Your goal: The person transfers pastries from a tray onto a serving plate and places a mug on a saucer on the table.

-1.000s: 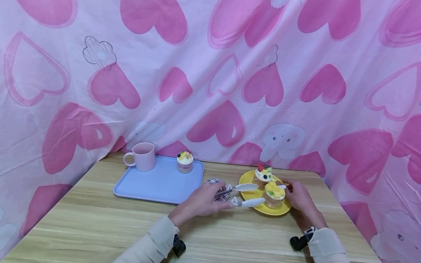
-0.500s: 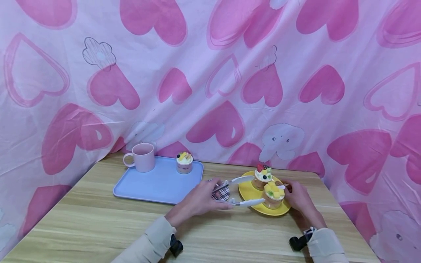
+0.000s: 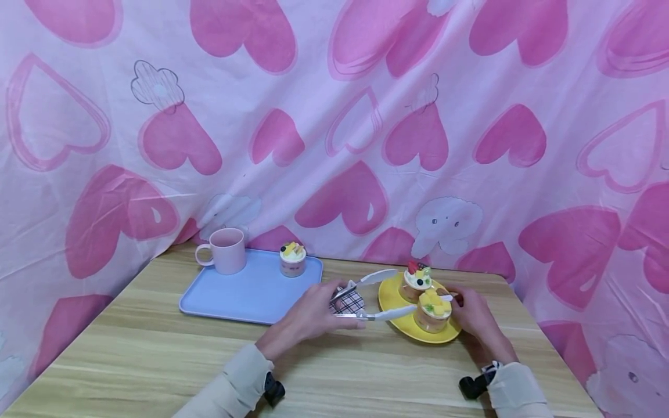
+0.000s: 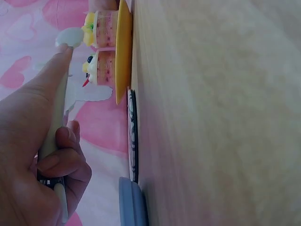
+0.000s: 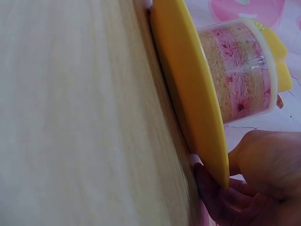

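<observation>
In the head view my left hand [image 3: 305, 313] holds metal tongs [image 3: 387, 315] with white tips, their arms spread apart with nothing between them. The tips point toward a yellow plate [image 3: 391, 302], one overlapping its near-left part. Two clear cups of layered cake stand upright on that plate: a nearer cake cup [image 3: 432, 320] topped with yellow fruit, and a farther cake cup [image 3: 417, 280] topped with strawberry and blueberry. At the plate's right rim, my right hand [image 3: 474, 316] pinches the edge; the right wrist view shows its fingers [image 5: 218, 200] under the rim.
A round plaid coaster [image 3: 352, 303] lies under and beyond the tongs. To the left is a blue tray [image 3: 230, 301] bearing a pink mug [image 3: 230, 255] and another dessert cup [image 3: 292, 266]. A heart-patterned curtain [image 3: 345, 197] hangs behind the wooden table [image 3: 157, 348].
My left hand has drawn the tongs left, away from the cake cups, and their arms have spread wider. More of the coaster shows. My right hand stays at the plate's rim.
</observation>
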A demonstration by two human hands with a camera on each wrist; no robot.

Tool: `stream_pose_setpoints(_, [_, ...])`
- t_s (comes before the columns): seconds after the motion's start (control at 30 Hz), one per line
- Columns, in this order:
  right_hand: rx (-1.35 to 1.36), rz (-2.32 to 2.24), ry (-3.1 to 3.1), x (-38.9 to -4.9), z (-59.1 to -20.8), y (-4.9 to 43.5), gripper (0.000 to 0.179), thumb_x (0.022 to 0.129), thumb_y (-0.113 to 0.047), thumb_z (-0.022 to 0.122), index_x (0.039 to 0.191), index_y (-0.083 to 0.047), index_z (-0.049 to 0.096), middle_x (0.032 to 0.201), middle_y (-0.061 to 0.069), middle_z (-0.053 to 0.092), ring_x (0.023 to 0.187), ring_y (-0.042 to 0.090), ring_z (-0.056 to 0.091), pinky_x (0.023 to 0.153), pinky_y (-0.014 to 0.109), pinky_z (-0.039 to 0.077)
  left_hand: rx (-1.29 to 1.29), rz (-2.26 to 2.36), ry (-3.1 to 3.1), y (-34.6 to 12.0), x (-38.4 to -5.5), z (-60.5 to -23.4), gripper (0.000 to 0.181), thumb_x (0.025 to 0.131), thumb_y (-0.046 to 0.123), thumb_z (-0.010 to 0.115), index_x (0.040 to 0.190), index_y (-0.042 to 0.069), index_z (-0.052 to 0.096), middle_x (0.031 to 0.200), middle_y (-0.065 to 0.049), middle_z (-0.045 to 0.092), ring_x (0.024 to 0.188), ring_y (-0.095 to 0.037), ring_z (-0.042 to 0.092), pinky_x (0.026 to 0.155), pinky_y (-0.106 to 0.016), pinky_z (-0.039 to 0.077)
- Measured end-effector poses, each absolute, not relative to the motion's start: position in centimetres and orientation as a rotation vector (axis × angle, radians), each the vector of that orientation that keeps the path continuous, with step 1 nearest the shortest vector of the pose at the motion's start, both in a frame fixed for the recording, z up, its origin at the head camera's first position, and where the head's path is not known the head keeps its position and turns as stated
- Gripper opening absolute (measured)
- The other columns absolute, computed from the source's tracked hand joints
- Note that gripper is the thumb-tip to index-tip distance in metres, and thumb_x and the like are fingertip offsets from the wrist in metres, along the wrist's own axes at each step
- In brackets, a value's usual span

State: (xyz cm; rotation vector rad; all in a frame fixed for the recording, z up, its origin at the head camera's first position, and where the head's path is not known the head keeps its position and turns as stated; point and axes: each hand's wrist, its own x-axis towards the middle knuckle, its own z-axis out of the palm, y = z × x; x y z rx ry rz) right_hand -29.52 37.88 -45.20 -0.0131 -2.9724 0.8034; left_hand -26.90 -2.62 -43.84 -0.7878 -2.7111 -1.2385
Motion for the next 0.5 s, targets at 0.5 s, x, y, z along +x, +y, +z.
stream_pose_setpoints(0.5, [-0.042, 0.805, -2.989, -29.6, -45.3, 37.9, 0.045, 0.107, -0.004, 0.052, 0.151, 0.001, 0.057, 0.117, 0.023, 0.069, 0.097, 0.031, 0.062, 0.080, 0.039, 0.055, -0.561, -1.298, -2.669, -4.8, -27.2, -43.3, 0.074, 0.079, 0.066, 0.090, 0.130, 0.023, 0.059, 0.089, -0.003, 0.067, 0.068, -0.011, 0.059, 0.055, -0.026, 0.048])
